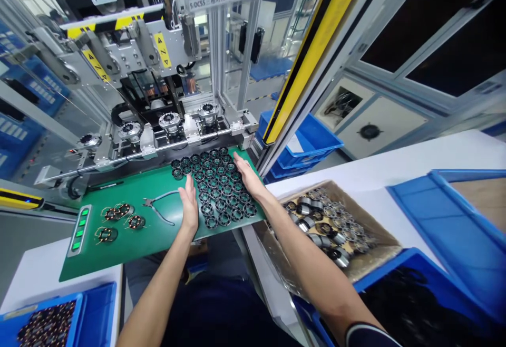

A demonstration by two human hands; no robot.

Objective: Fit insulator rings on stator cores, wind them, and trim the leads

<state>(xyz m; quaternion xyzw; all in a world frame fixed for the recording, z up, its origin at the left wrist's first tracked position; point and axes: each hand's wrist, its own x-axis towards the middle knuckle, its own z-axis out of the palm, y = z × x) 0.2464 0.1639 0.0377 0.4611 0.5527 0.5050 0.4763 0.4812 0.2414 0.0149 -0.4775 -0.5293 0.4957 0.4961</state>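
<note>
Several black ring-shaped motor cores (215,186) lie packed in rows on a green mat (130,236). My left hand (190,204) rests flat and open against the left side of this block of rings. On the block's right side, my right hand (247,175) lies open with fingers stretched out along the edge. Neither hand holds anything.
Grey-handled pliers (160,202) and several copper-wound cores (118,218) lie on the mat's left. Behind stands a winding machine with fixtures (169,123). A cardboard box of metal rings (332,223) sits right, with blue bins (454,225) around and another blue bin (51,320) at bottom left.
</note>
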